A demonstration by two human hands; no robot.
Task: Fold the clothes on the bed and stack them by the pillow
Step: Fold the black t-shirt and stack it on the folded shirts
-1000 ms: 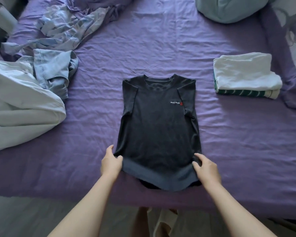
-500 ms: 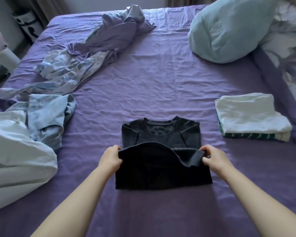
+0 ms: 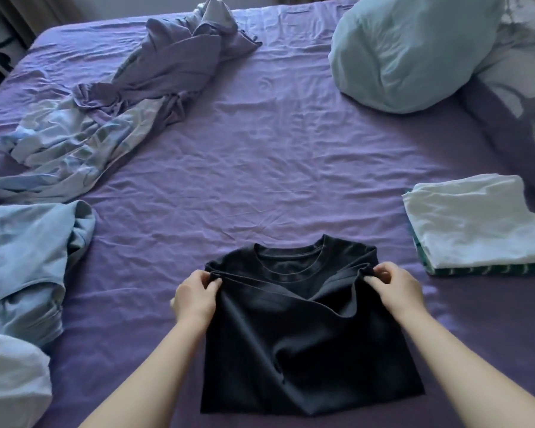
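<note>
Two folded pieces (image 3: 479,223) stacked right, near pillow (image 3: 414,50). Black T-shirt (image 3: 303,335) mid-fold, hem pinched by left hand (image 3: 195,296) and right hand (image 3: 394,287). Crumpled clothes (image 3: 112,112) left unfolded.

Single head-worn view — looks forward and down across bed (image 3: 291,168) from its near edge, close over forearms, pillow (image 3: 414,50) at far right.

Two bare forearms, no sleeves; left hand (image 3: 195,296), right hand (image 3: 396,287).
</note>
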